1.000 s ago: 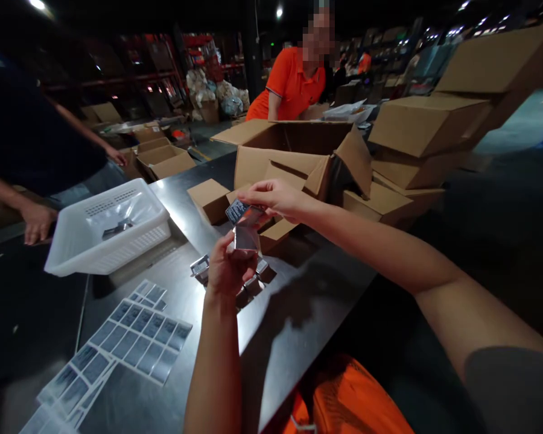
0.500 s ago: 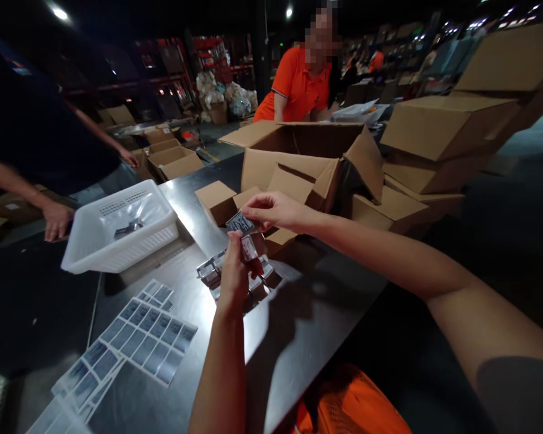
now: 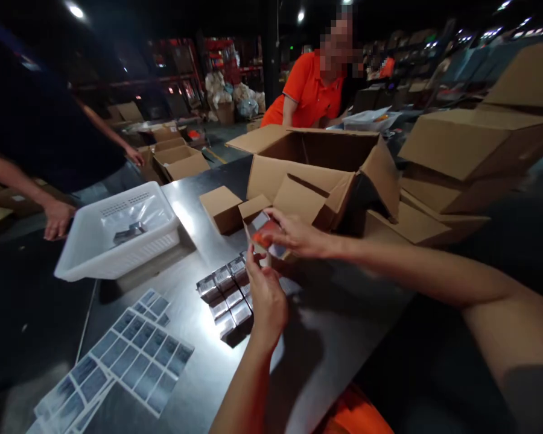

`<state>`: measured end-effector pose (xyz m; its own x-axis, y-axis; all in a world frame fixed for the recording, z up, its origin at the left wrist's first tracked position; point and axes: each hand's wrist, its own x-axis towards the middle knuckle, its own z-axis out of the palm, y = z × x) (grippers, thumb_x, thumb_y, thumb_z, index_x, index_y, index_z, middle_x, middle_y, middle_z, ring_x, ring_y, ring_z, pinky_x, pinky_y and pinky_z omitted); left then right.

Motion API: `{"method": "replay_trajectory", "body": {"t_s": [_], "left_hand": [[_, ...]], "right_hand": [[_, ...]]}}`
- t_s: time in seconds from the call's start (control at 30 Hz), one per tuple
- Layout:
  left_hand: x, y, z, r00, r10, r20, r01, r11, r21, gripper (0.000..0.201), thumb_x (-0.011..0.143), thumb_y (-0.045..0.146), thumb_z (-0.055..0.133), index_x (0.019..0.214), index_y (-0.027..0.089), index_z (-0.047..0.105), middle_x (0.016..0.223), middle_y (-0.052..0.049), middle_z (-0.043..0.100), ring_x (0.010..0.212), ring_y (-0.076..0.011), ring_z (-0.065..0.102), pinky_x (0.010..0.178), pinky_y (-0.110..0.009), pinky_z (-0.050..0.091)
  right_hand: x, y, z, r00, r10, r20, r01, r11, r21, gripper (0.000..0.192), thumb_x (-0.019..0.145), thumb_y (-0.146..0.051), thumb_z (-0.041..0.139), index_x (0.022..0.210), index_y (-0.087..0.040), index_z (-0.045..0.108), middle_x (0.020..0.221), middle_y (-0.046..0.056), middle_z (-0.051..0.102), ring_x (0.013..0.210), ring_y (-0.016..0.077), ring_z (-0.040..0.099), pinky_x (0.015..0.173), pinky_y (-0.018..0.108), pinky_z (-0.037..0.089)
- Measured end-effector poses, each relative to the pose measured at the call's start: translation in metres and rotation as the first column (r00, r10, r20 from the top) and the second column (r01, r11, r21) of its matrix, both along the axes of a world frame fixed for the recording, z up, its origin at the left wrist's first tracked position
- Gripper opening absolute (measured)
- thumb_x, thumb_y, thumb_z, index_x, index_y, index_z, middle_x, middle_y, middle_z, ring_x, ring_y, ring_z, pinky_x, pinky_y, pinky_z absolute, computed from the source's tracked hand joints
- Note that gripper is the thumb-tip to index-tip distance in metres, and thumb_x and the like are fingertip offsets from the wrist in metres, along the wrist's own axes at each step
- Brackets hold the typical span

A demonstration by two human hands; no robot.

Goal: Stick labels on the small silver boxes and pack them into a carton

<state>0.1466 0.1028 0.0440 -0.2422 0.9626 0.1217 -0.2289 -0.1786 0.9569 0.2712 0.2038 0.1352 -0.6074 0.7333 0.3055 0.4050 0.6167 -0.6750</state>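
Above the metal table, both hands meet at a small box (image 3: 266, 233) with pale and orange-red faces, partly covered by fingers and blurred. My right hand (image 3: 298, 234) comes from the right, fingers closed on its upper side. From below, my left hand (image 3: 268, 296) grips its lower end with thumb and fingers. Just left of my left hand, several small silvery boxes (image 3: 224, 278) stand in rows, some hidden behind that hand. Sheets of dark rectangular labels (image 3: 140, 346) lie overlapping at the front left.
A white plastic basket (image 3: 117, 265) holding some dark items in clear plastic stands at the left, a co-worker's hand (image 3: 58, 218) beside it. Large open carton (image 3: 298, 172) behind my hands; smaller carton (image 3: 220, 208) next to it. More cartons (image 3: 461, 144) are stacked right. A person in orange (image 3: 310, 90) leans behind.
Both hands have shifted right with the small box, away from the silvery rows, which now show more. The box has turned: its dark printed face no longer shows. The view has also shifted slightly.
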Motion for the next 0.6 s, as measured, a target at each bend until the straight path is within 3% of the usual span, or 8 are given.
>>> {"method": "replay_trajectory", "body": {"t_s": [0.03,0.1,0.2,0.33,0.43,0.5,0.6], "left_hand": [[0.004,-0.002,-0.004,0.986,0.017,-0.164,-0.012,0.999,0.032,0.053,0.095,0.048,0.057,0.140,0.022,0.048,0.126,-0.013,0.061,0.104,-0.0236,0.064,0.088,-0.035,0.051],[0.012,-0.005,-0.015,0.855,0.051,-0.516,-0.005,0.996,0.091,0.056,0.097,0.043,0.053,0.146,0.019,0.044,0.139,-0.019,0.053,0.125,-0.0295,0.057,0.102,-0.044,0.048],[0.021,-0.003,-0.035,0.658,0.042,-0.752,0.064,0.992,0.112,0.055,0.096,0.037,0.052,0.148,0.018,0.043,0.151,-0.022,0.044,0.137,-0.0347,0.051,0.105,-0.051,0.049],[0.025,0.012,-0.058,0.481,0.175,-0.859,0.056,0.972,0.229,0.048,0.097,0.026,0.049,0.144,0.016,0.047,0.150,-0.023,0.047,0.139,-0.0362,0.050,0.105,-0.052,0.051],[0.024,0.022,-0.068,0.406,0.250,-0.879,0.042,0.956,0.291,0.042,0.097,0.018,0.047,0.139,0.014,0.052,0.140,-0.025,0.055,0.132,-0.0354,0.057,0.101,-0.051,0.055],[0.023,0.025,-0.071,0.382,0.275,-0.882,0.035,0.950,0.311,0.041,0.096,0.014,0.047,0.136,0.014,0.054,0.136,-0.024,0.057,0.127,-0.0343,0.061,0.098,-0.050,0.056],[0.023,0.025,-0.074,0.368,0.278,-0.887,0.026,0.951,0.309,0.044,0.094,0.011,0.048,0.137,0.016,0.053,0.135,-0.023,0.058,0.123,-0.0329,0.063,0.097,-0.048,0.058]], "right_hand": [[0.005,0.018,0.007,1.000,0.014,0.028,-0.016,0.999,0.052,0.054,0.095,-0.056,0.059,0.128,-0.016,0.047,0.099,0.007,0.069,0.086,0.0206,0.062,0.076,0.030,0.045],[0.013,0.055,0.018,0.984,0.000,0.180,-0.031,0.985,0.172,0.045,0.092,-0.046,0.067,0.121,-0.015,0.051,0.099,0.008,0.067,0.086,0.0197,0.059,0.077,0.028,0.042],[0.016,0.096,0.018,0.864,0.044,0.502,-0.180,0.957,0.227,0.040,0.090,-0.041,0.071,0.113,-0.012,0.057,0.103,0.010,0.066,0.086,0.0197,0.057,0.074,0.027,0.038],[-0.001,0.118,-0.010,0.698,0.186,0.691,-0.352,0.930,0.104,0.042,0.083,-0.042,0.079,0.107,-0.012,0.064,0.105,0.010,0.067,0.086,0.0193,0.058,0.071,0.026,0.037],[-0.015,0.116,-0.037,0.596,0.248,0.764,-0.386,0.922,0.002,0.049,0.077,-0.042,0.085,0.113,-0.015,0.066,0.105,0.009,0.067,0.090,0.0213,0.061,0.071,0.027,0.040],[-0.020,0.111,-0.054,0.582,0.233,0.780,-0.366,0.930,-0.004,0.053,0.077,-0.040,0.085,0.120,-0.016,0.064,0.116,0.013,0.064,0.098,0.0258,0.062,0.074,0.030,0.043],[-0.021,0.104,-0.073,0.637,0.149,0.757,-0.282,0.958,0.050,0.064,0.078,-0.036,0.084,0.131,-0.015,0.055,0.132,0.019,0.053,0.112,0.0339,0.056,0.080,0.036,0.048]]}}
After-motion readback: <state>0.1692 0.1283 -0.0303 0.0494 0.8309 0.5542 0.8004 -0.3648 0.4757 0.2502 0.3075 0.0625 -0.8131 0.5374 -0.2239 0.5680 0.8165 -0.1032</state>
